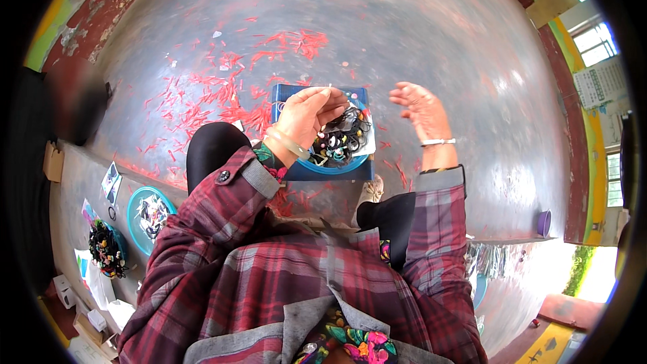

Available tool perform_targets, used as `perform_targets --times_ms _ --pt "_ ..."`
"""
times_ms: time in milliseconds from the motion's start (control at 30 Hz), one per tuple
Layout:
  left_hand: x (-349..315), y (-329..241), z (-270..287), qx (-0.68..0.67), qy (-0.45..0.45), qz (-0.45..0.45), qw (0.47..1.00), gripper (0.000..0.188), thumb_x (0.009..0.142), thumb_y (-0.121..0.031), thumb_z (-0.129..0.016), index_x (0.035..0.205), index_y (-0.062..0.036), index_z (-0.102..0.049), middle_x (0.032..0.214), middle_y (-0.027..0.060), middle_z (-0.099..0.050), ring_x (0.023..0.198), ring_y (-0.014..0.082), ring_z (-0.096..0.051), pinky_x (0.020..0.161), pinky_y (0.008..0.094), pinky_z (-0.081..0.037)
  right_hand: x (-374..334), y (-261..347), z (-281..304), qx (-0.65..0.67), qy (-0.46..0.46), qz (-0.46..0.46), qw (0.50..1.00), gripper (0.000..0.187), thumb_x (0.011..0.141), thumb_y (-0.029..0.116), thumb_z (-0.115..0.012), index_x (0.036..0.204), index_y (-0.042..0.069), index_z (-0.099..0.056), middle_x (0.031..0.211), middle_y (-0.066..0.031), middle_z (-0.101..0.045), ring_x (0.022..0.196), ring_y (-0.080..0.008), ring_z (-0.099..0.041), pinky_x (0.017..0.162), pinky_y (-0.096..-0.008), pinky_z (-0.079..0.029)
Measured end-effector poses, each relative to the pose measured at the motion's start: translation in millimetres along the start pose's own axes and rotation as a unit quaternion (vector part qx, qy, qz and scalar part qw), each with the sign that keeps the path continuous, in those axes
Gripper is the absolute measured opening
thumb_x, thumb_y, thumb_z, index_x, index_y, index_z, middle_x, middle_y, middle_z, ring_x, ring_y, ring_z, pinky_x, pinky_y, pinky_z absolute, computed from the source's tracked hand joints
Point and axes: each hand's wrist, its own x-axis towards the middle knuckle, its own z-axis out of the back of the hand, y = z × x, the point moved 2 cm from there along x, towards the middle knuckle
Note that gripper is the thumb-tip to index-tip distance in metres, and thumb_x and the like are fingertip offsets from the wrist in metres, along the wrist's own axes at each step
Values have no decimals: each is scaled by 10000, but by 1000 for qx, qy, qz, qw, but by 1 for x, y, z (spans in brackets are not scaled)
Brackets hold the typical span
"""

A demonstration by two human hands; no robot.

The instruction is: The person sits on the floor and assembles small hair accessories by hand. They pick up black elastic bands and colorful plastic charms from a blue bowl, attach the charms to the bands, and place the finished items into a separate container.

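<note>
My left hand (311, 113) is raised over the left side of a round blue basin (331, 170), its thumb and fingers pinched together. Whatever they hold, if anything, is too small to make out. A heap of black elastic hair ties (342, 140) with coloured beads fills the basin, partly covered by that hand. Against the basin's right side lies a white card (369, 136). To the right of the basin, my right hand (421, 111) hangs in the air with its fingers apart and nothing visible in them. The basin rests on a blue square stool (303, 176) between my knees.
Red scraps (195, 111) litter the grey floor, mostly left of the stool. At lower left are another blue basin (132, 212) of small items and a dark pile of hair ties (106, 249). A purple bucket (544, 224) stands far right, near the wall.
</note>
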Motion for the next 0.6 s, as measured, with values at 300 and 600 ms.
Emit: perform_targets --times_ms 300,600 --pt "-4 1 -8 -13 21 18 1000 180 893 -92 -494 995 33 -574 1009 146 -602 982 244 -588 874 320 -489 -18 -13 -68 12 62 26 998 134 762 105 -680 856 14 -651 745 -7 -623 603 -49 -506 524 -177 -396" --pt "-3 -3 -9 143 10 21 989 166 850 -67 -571 994 12 -595 970 109 -629 882 175 -616 755 251 -519 -19 -13 -66 50 97 19 994 125 774 134 -668 835 26 -652 746 -18 -637 625 -61 -536 547 -185 -400"
